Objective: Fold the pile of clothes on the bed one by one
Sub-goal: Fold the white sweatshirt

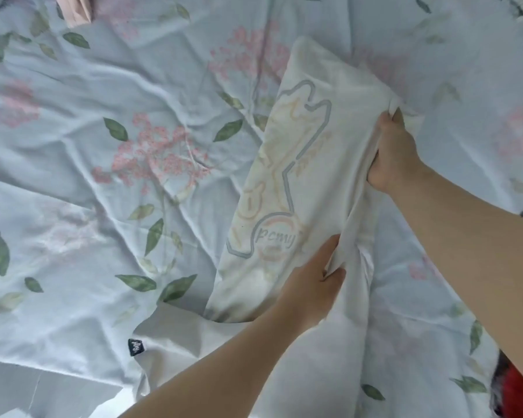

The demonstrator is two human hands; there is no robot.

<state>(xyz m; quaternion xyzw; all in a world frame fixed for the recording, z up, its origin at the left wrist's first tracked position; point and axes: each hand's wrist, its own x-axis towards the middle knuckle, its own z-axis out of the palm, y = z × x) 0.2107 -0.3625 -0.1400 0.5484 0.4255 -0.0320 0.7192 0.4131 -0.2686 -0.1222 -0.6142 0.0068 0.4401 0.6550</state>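
White shirt [287, 164] lies centre-right on floral sheet [73, 176], faint print up, right side bunched & lifted. L hand [311, 282] pinches its near fold; R hand [393, 152] grips a gathered fold farther off. Black tag [136, 347] near left. Far left, pink cloth [76, 10]; near right, red cloth [514, 390].

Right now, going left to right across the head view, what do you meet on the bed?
Pink cloth → black label → left hand → right hand → red cloth. Both hands grip the white shirt, which spans too much of the view to place.
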